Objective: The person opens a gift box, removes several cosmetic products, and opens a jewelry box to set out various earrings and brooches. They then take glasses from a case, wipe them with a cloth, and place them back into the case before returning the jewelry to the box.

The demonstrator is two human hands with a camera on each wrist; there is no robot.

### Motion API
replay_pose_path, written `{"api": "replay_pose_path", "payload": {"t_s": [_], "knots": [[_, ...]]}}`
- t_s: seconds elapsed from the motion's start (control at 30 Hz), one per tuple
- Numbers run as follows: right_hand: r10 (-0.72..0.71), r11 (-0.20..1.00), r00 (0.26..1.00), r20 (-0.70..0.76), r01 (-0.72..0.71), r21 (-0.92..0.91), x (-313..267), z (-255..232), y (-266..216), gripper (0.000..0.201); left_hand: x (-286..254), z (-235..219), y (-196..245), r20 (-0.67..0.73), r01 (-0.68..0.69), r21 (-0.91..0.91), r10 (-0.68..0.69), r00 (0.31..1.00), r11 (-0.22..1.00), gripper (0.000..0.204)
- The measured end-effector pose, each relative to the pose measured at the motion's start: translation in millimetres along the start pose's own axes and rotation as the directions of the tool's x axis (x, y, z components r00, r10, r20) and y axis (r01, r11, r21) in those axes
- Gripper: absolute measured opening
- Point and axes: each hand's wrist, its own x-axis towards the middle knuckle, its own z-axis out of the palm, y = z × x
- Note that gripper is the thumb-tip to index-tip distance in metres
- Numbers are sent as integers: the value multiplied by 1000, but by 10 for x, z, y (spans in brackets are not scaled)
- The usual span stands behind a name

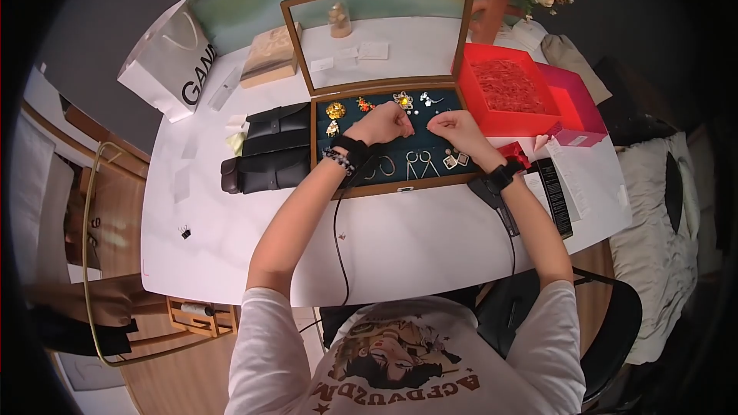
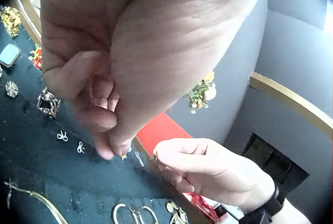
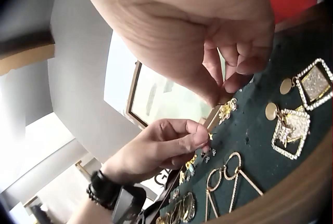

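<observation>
A wooden jewelry box (image 1: pixel 405 187) with a dark green lining stands with its glass lid raised, and both hands are over it. My left hand (image 1: pixel 380 124) pinches a small gold star-shaped earring (image 3: pixel 210 136) between thumb and fingertips. Opposite it, my right hand (image 1: pixel 461 134) pinches a tiny piece with a thin pin (image 2: pixel 151 158), mostly hidden by the fingertips. Below the hands lie triangular hoop earrings (image 3: pixel 234 174) and square rhinestone earrings (image 3: pixel 291 133). A gold flower brooch (image 1: pixel 403 100) sits farther back in the box. Small bow-shaped earrings (image 2: pixel 62 135) show below the left hand.
Black leather cases (image 1: pixel 273 155) lie against the box's left side. On its right stands a red gift box (image 1: pixel 500 119) with shredded filling. A white paper bag (image 1: pixel 165 61) and flower vase (image 1: pixel 490 15) are at the back. Cables (image 1: pixel 336 238) run from both wrists.
</observation>
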Motion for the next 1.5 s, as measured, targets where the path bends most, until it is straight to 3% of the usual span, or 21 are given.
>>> {"api": "replay_pose_path", "payload": {"t_s": [0.13,0.23,0.4,0.73,0.8,0.83,0.9,0.93,1.0,1.13,1.2,1.23,1.3,1.5], "knots": [[150,983,988,37,-145,-110,58,77,16,19,78,43,-38,10,54,26,-54,998,998,9],[133,980,991,-8,-133,-147,79,150,87,20,99,58,-42,-13,86,37,-86,996,996,9],[-11,922,995,-103,-30,-387,68,195,160,20,183,95,-66,-21,107,144,-105,994,984,10],[30,904,991,-131,-82,-420,61,227,126,20,190,138,21,-93,184,280,-164,982,942,7],[-95,886,989,-113,32,-462,63,229,113,18,183,129,57,-102,182,302,-158,982,936,7],[-95,886,989,-113,33,-462,54,192,102,18,175,109,69,-103,182,303,-158,982,935,7],[195,976,977,-85,-201,-83,1,112,-89,18,153,55,107,-56,146,164,-138,989,976,10],[194,976,977,-84,-201,-84,18,100,-36,18,150,40,131,-57,146,164,-138,989,976,10],[-9,980,989,-146,-20,-197,66,84,174,19,147,23,156,-27,132,79,-130,991,988,13],[39,981,995,-95,-56,-185,111,75,378,18,169,63,168,-7,108,68,-108,994,992,13],[-343,885,936,-77,294,-362,141,98,408,18,179,109,146,-28,143,96,-141,990,985,16],[-344,885,936,-76,295,-361,131,84,425,18,187,119,132,-28,144,96,-142,990,985,16],[71,969,987,-144,-102,-223,36,86,179,19,207,140,101,-42,101,131,-96,995,986,15],[115,963,989,-89,-133,-235,35,45,184,17,275,147,33,5,101,44,-101,995,994,11]]}}
